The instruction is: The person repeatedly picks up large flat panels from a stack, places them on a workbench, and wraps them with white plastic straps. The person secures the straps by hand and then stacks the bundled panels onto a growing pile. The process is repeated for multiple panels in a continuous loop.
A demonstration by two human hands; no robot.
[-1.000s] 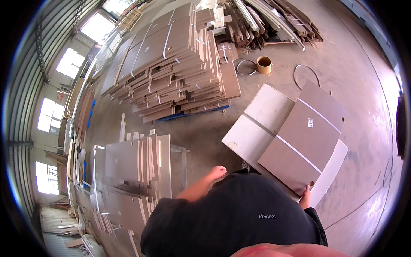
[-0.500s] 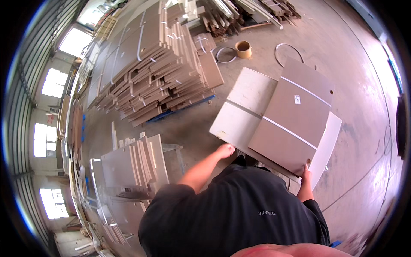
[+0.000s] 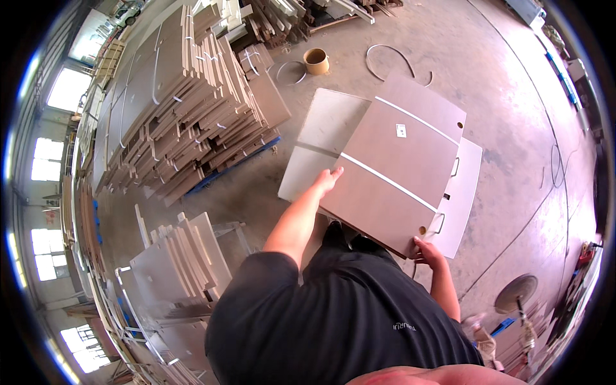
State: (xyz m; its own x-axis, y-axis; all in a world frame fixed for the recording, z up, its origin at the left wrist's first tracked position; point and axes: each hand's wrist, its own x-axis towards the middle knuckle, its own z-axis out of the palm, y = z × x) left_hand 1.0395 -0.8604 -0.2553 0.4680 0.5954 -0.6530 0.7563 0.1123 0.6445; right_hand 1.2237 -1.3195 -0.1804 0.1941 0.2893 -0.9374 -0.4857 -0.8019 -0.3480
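Note:
A bundle of flat brown-grey panels (image 3: 378, 192) lies tilted before me, bound by two white straps, with a small white label and two dark round holes. My left hand (image 3: 327, 181) is at its left edge, fingers closed over the rim. Its near right corner is gripped by my right hand (image 3: 430, 252), thumb on top and the other fingers partly hidden. Beneath the bundle, a pale board with a dark band (image 3: 317, 131) sticks out on the left. Another pale surface with two wire handles (image 3: 465, 186) shows along the right.
A tall stack of strapped panels (image 3: 192, 109) stands on a blue pallet at the left. Closer to me, upright panels (image 3: 186, 253) lean on a frame. Beyond the bundle are a brown tube (image 3: 316, 61) and a loose strap loop (image 3: 391, 58). A round disc (image 3: 515, 293) stands at the right.
My left hand has moved from the pale board's near edge up to the bundle's left edge. More of the handled surface shows on the right. The whole view has shifted.

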